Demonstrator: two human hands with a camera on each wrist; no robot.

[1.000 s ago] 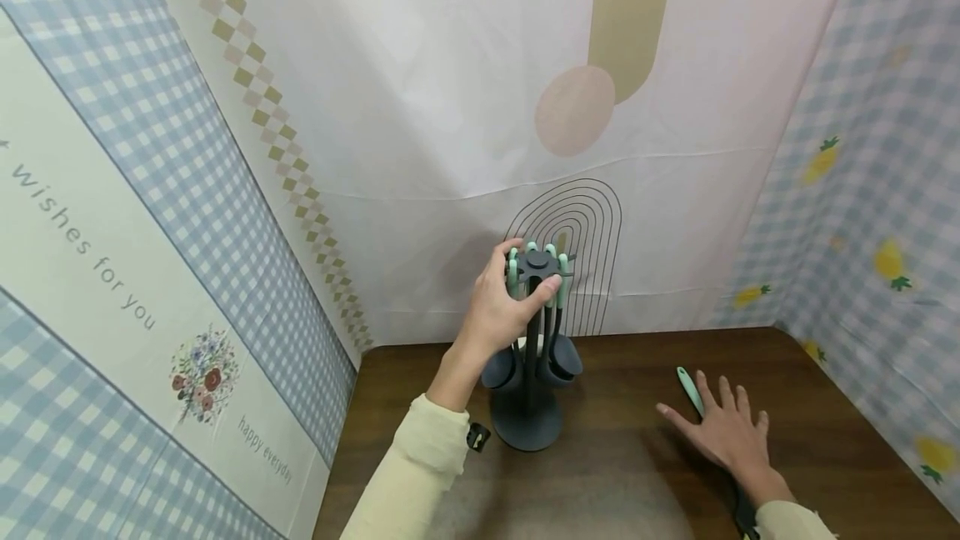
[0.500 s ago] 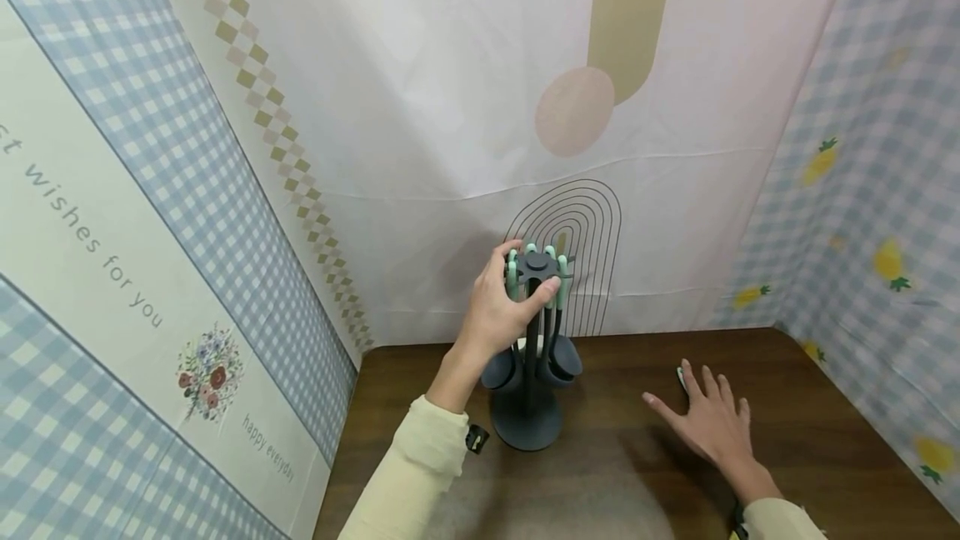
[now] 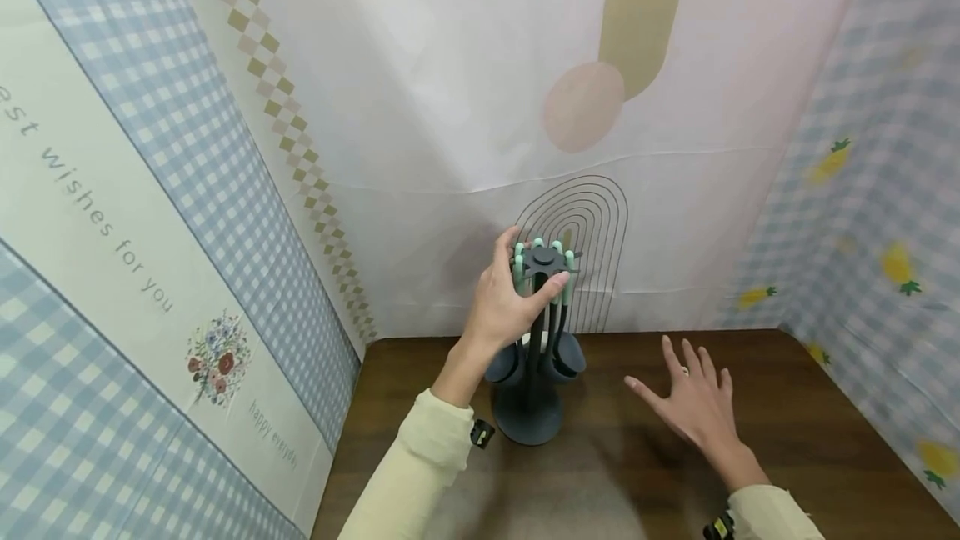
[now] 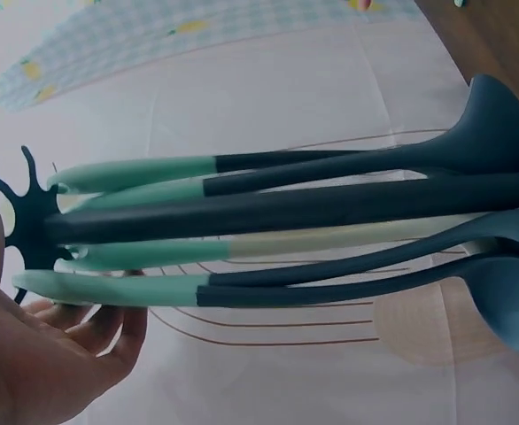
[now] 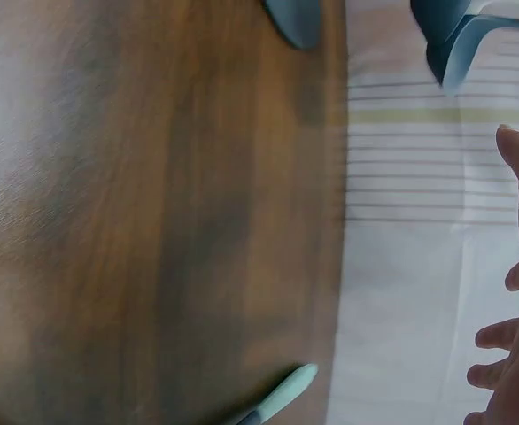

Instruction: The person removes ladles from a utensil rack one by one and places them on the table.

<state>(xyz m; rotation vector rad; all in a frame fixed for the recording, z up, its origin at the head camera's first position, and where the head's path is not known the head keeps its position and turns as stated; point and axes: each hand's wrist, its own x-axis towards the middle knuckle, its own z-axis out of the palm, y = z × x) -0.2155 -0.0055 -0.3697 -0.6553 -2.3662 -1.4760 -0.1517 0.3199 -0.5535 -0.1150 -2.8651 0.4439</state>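
A dark utensil stand (image 3: 528, 423) with a round base stands upright on the table, kitchen utensils hanging from its hooked top. My left hand (image 3: 501, 307) holds that top between thumb and fingers. In the left wrist view, mint-green handles (image 4: 113, 289) hang around the black pole (image 4: 330, 206), with a ladle (image 4: 512, 301) and other dark heads at their ends. My right hand (image 3: 697, 407) hovers right of the stand, fingers spread and holding nothing. In the right wrist view, a mint-handled utensil (image 5: 288, 392) lies on the table; my right hand hides it in the head view.
The brown wooden table (image 3: 622, 473) ends at a white patterned cloth (image 3: 450, 132) behind the stand. Blue checked cloth (image 3: 885, 215) hangs on the right, and another checked cloth (image 3: 247, 182) with lettering stands on the left.
My right hand has moved left and farther forward, from over the lying utensil's handle toward the stand. My left hand keeps its hold on the stand's top. The head view has shifted slightly.
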